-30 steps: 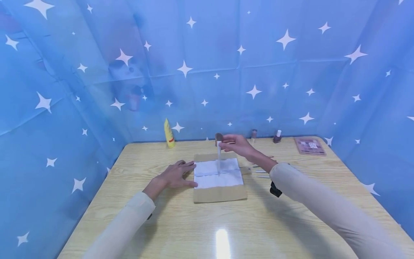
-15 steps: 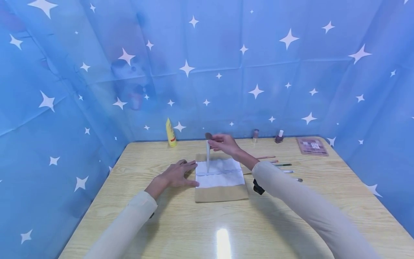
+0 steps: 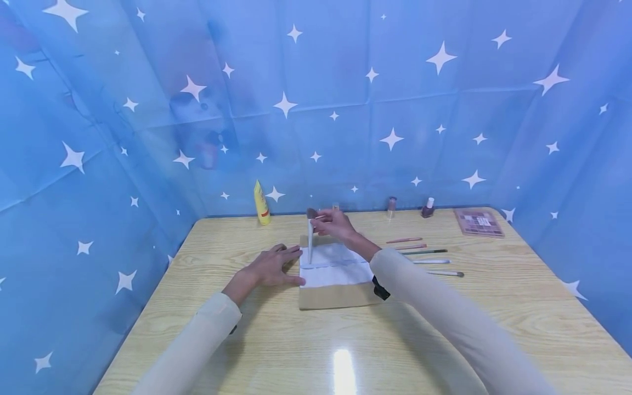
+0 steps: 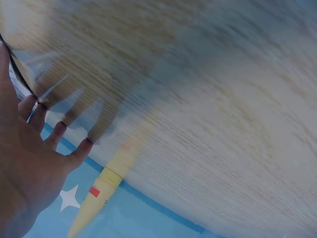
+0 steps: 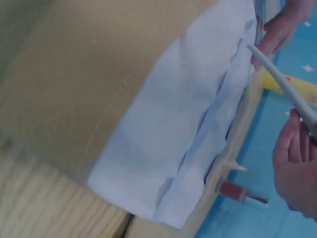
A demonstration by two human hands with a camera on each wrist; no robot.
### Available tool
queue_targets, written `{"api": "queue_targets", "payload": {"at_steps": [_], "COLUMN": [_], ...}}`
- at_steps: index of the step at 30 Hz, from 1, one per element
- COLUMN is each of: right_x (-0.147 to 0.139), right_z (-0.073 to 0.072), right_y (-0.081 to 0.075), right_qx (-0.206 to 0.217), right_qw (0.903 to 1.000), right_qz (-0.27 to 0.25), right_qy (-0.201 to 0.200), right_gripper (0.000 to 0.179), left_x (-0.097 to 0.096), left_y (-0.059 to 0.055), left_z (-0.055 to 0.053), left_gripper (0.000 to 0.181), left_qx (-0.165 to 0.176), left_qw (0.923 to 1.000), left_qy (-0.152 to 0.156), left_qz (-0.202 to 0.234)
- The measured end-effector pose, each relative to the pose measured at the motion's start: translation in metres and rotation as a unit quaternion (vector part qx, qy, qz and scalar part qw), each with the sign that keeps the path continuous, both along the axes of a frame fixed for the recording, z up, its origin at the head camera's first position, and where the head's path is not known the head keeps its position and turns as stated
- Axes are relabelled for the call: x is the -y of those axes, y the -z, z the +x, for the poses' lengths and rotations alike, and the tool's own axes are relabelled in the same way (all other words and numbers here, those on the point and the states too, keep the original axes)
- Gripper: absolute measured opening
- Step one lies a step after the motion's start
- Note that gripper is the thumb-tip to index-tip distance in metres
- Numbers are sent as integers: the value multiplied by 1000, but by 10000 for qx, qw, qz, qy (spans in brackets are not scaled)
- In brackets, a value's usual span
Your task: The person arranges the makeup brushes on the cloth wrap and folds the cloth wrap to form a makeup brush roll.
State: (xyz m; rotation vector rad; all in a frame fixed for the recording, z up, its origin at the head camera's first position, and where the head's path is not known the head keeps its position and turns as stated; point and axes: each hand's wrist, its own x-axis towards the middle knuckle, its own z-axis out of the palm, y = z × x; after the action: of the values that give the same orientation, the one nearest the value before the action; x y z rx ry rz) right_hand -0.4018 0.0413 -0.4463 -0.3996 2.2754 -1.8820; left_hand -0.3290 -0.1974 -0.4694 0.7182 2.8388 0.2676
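Note:
A tan brush roll point(image 3: 336, 297) with a white pocketed lining point(image 3: 340, 276) lies spread on the table. My left hand point(image 3: 269, 267) rests at its left edge, fingers spread and fairly straight; the left wrist view shows these fingers point(image 4: 58, 130) on the table side. Above the roll's left part, my right hand point(image 3: 336, 224) pinches a makeup brush point(image 3: 310, 238) near its dark bristle head, which points up. The pale handle point(image 5: 285, 82) hangs down in the right wrist view, its tip at the lining's pocket edge near my left hand. Whether it is inside a pocket, I cannot tell.
Several slim brushes and pencils point(image 3: 425, 252) lie right of the roll, partly behind my right sleeve. Along the back edge stand a yellow tube point(image 3: 261, 204), a small lip-gloss-like tube point(image 3: 391, 205) and a nail polish bottle point(image 3: 428, 208). A palette point(image 3: 479, 223) lies at back right.
My right hand has carried the brush leftward across the roll and slightly lower. More of the slim brushes and pencils now shows. The left hand has stayed at the roll's edge.

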Motion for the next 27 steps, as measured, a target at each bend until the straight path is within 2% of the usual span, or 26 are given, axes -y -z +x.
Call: {"api": "queue_targets", "payload": {"at_steps": [8, 20, 27], "right_x": [6, 8, 8], "right_z": [2, 9, 13], "right_y": [8, 18, 22], "right_qx": [64, 129, -69], "right_qw": [9993, 9985, 9971], "right_qz": [363, 499, 701], "right_qy": [7, -201, -298], "right_gripper": [46, 41, 39], "left_x": [-1, 0, 1], "left_y": [0, 1, 0], "left_z": [-2, -2, -4], "left_gripper": [96, 93, 79], "left_qx": [-12, 2, 95], "left_qw": [10000, 10000, 9999], "left_qy": [-4, 70, 102], "left_qz": [-38, 11, 6]}}
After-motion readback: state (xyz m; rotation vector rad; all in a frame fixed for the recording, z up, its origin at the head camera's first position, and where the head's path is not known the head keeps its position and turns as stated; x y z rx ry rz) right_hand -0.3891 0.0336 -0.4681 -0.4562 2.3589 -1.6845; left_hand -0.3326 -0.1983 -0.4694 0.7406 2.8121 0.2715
